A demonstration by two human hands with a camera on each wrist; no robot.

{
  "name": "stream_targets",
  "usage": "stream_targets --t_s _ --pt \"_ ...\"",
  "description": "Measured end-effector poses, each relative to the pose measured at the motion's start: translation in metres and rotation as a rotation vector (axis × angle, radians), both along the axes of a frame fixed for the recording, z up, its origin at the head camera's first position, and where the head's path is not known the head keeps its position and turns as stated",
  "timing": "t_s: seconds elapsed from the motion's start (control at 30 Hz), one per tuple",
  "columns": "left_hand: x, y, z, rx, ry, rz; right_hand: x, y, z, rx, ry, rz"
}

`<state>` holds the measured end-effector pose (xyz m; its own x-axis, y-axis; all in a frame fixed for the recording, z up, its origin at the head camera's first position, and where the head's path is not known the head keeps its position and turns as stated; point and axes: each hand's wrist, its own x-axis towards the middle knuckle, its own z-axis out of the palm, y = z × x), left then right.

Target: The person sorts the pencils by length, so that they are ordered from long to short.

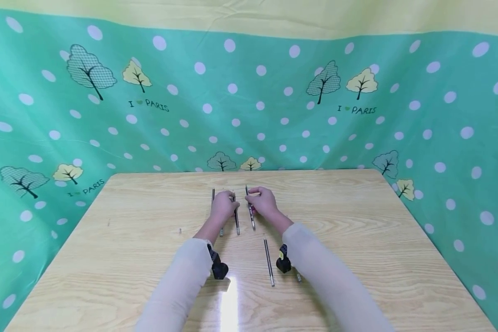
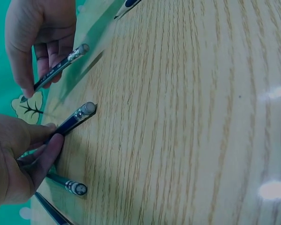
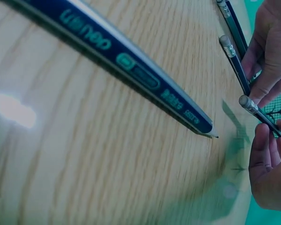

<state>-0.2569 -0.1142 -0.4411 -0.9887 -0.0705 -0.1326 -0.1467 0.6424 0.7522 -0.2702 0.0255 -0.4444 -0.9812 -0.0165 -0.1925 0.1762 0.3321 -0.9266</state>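
My left hand (image 1: 223, 205) pinches a dark pencil (image 1: 236, 221) between thumb and fingers. In the left wrist view the pencil's eraser end (image 2: 87, 108) points away from the hand, low over the tabletop. To the right, my right hand (image 1: 264, 202) holds another dark pencil (image 1: 250, 214) by its far part. The right wrist view shows this pencil's grey eraser (image 3: 246, 101) tilted up, with a shadow on the wood apart from it. Beside my left hand lie a pencil (image 2: 67, 183) with a metal ferrule and a second dark pencil (image 2: 51, 211), both partly hidden.
A dark pencil (image 1: 269, 263) lies nearer on the wooden table (image 1: 128, 267); its sharpened tip shows in the right wrist view. Another pencil's end (image 1: 298, 277) shows beside the right sleeve. A tiny bit (image 1: 180, 230) lies at left. A green dotted curtain (image 1: 249, 92) hangs behind.
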Motion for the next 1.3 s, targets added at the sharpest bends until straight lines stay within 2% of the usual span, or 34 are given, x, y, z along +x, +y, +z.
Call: stream_targets --t_s 0.43,0.97,1.3 --pt "0.000 -0.001 0.002 -0.024 -0.011 0.013 -0.003 -0.010 -0.007 0.000 -0.035 -0.029" --pt "-0.004 0.002 -0.002 -0.054 -0.002 0.015 0.003 -0.023 -0.009 0.154 0.106 0.002" --pt "-0.004 0.000 -0.003 -0.056 0.010 0.008 0.001 -0.026 -0.011 0.220 0.121 0.000"
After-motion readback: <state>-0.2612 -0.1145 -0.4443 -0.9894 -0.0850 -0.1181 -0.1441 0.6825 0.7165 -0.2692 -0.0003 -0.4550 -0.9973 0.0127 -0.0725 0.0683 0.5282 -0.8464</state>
